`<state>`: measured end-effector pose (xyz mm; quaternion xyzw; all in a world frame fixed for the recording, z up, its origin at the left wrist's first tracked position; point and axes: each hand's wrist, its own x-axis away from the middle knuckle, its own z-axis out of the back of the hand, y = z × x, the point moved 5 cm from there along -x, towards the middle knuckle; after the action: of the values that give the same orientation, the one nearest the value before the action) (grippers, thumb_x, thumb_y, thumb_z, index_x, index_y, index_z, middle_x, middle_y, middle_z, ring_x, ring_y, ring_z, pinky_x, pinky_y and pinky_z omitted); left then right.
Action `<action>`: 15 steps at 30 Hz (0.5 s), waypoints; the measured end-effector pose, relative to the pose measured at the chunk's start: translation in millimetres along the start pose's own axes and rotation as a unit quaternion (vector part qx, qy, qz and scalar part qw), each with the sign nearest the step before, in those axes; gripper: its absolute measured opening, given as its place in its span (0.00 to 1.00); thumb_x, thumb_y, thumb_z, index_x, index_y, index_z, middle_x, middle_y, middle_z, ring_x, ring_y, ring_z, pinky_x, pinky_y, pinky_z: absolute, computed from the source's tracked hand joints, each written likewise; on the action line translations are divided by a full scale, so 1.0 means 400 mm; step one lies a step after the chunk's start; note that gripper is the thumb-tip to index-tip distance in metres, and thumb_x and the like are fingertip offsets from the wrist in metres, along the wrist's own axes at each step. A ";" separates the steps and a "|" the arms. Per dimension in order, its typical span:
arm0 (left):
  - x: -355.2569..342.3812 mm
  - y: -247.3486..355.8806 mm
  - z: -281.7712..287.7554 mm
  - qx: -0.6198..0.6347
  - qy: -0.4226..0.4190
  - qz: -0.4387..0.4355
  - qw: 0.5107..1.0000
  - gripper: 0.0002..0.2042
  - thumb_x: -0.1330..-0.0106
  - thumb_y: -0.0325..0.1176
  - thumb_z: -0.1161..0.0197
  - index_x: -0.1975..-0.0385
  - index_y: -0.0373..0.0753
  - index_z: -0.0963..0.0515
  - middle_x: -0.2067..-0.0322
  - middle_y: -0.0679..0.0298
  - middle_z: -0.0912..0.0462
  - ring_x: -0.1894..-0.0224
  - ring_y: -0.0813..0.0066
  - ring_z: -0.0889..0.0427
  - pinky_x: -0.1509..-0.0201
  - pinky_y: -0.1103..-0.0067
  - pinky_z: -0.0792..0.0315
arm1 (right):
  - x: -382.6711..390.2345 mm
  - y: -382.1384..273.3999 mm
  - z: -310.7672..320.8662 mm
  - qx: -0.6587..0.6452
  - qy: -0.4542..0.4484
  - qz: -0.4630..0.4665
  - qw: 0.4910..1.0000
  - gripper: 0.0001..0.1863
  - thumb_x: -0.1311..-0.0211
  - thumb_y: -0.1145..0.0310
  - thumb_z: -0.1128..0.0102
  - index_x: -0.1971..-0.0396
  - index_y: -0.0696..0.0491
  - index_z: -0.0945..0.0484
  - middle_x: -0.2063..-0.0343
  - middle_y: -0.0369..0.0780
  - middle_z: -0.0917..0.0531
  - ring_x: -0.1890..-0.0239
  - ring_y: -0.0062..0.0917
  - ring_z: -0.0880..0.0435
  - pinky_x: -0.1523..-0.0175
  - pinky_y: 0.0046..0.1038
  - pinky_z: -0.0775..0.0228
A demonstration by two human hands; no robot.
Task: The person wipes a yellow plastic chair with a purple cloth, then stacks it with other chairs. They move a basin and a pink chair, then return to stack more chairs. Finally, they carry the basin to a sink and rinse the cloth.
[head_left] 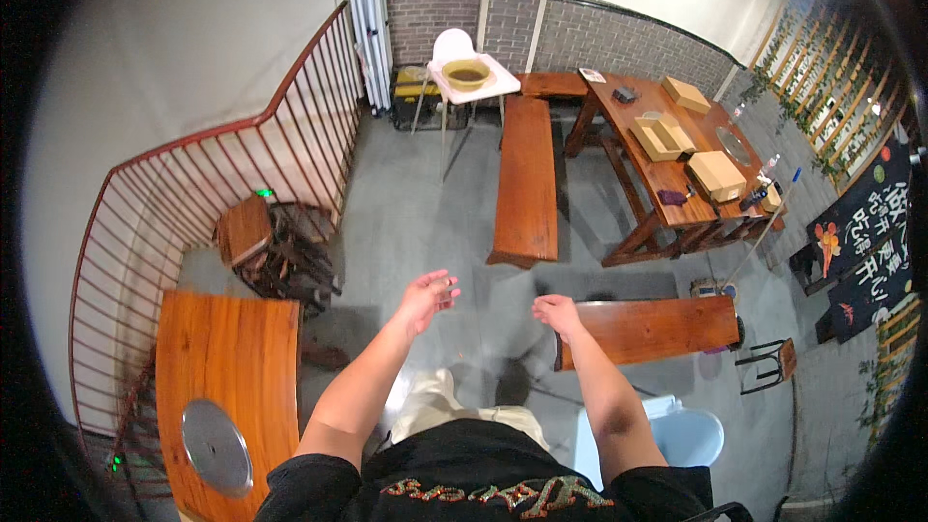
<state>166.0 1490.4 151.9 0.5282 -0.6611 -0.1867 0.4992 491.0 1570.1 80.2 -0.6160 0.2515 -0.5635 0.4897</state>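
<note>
Both arms reach forward over the grey floor with nothing in either hand. My left hand (428, 300) is open, its fingers spread and bent a little toward the right. My right hand (556, 313) has loosely curved fingers turned toward the left, slightly apart. It appears just in front of the left end of a brown wooden bench (657, 331); whether it touches the bench I cannot tell. A gap of floor lies between the two hands.
Ahead stands a long bench (527, 184), beside a wooden table (643, 150) bearing cardboard boxes (717, 175). A white high chair (452, 43) holds a yellow basin (466, 75). Stools (246, 232) and a railing (271, 114) are left, above another table (232, 348). Blue plastic (691, 435) stands right.
</note>
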 end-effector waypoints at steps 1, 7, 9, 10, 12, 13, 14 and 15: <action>-0.057 0.036 0.003 -0.013 0.003 0.006 1.000 0.22 0.28 0.29 0.42 0.36 0.37 0.36 0.46 0.59 0.21 0.48 0.65 0.18 0.48 0.69 0.24 | -0.051 -0.022 0.000 0.003 0.016 -0.002 1.000 0.13 0.33 0.66 0.37 0.55 0.59 0.18 0.64 0.38 0.13 0.65 0.21 0.15 0.59 0.24 0.25; -0.364 0.162 0.036 -0.014 0.004 0.030 0.999 0.22 0.28 0.30 0.41 0.35 0.39 0.35 0.46 0.60 0.21 0.48 0.66 0.18 0.48 0.70 0.24 | -0.328 0.058 -0.001 -0.042 -0.007 -0.142 0.989 0.19 0.35 0.58 0.34 0.54 0.59 0.19 0.59 0.39 0.14 0.59 0.26 0.14 0.56 0.30 0.23; -0.473 0.175 0.030 -0.007 0.003 0.040 0.999 0.23 0.28 0.30 0.41 0.35 0.40 0.35 0.46 0.60 0.22 0.48 0.66 0.19 0.48 0.70 0.24 | -0.436 0.107 0.004 -0.074 0.001 -0.197 0.978 0.21 0.35 0.57 0.33 0.53 0.60 0.20 0.60 0.39 0.14 0.59 0.26 0.14 0.55 0.30 0.23; -0.537 0.184 0.023 -0.005 0.006 0.042 0.999 0.23 0.28 0.30 0.41 0.35 0.40 0.35 0.46 0.60 0.22 0.48 0.66 0.19 0.48 0.69 0.24 | -0.503 0.130 0.009 -0.091 0.006 -0.223 0.971 0.22 0.35 0.57 0.33 0.53 0.60 0.20 0.60 0.40 0.14 0.59 0.27 0.13 0.55 0.30 0.23; -0.668 0.183 0.010 0.001 0.016 0.047 0.999 0.23 0.28 0.30 0.41 0.35 0.40 0.35 0.46 0.60 0.22 0.48 0.67 0.19 0.48 0.70 0.24 | -0.655 0.184 0.008 -0.125 0.019 -0.232 0.964 0.22 0.36 0.55 0.33 0.54 0.59 0.22 0.61 0.39 0.15 0.60 0.24 0.15 0.54 0.30 0.23; -0.752 0.183 -0.018 0.005 0.016 0.049 0.999 0.24 0.29 0.29 0.40 0.34 0.39 0.36 0.46 0.59 0.21 0.49 0.68 0.19 0.48 0.71 0.24 | -0.754 0.216 0.018 -0.152 0.020 -0.231 0.961 0.21 0.35 0.56 0.33 0.55 0.59 0.22 0.61 0.38 0.15 0.60 0.24 0.15 0.54 0.30 0.23; -0.815 0.158 -0.022 0.006 0.026 0.060 0.998 0.24 0.29 0.29 0.40 0.34 0.39 0.36 0.46 0.59 0.21 0.49 0.69 0.18 0.49 0.71 0.24 | -0.819 0.273 0.004 -0.182 0.015 -0.242 0.953 0.20 0.35 0.56 0.33 0.55 0.58 0.22 0.62 0.38 0.15 0.61 0.23 0.16 0.54 0.30 0.23; -0.880 0.126 -0.013 0.009 0.040 0.080 0.996 0.25 0.29 0.29 0.39 0.34 0.39 0.36 0.46 0.59 0.21 0.49 0.69 0.19 0.47 0.71 0.24 | -0.894 0.269 -0.023 -0.215 0.009 -0.232 0.949 0.16 0.33 0.57 0.35 0.57 0.55 0.22 0.65 0.36 0.16 0.63 0.22 0.17 0.55 0.29 0.24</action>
<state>124.9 1822.1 30.1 0.4853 -0.6822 -0.1191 0.5338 423.1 1832.9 -176.5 -0.7426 0.2210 -0.6001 0.1991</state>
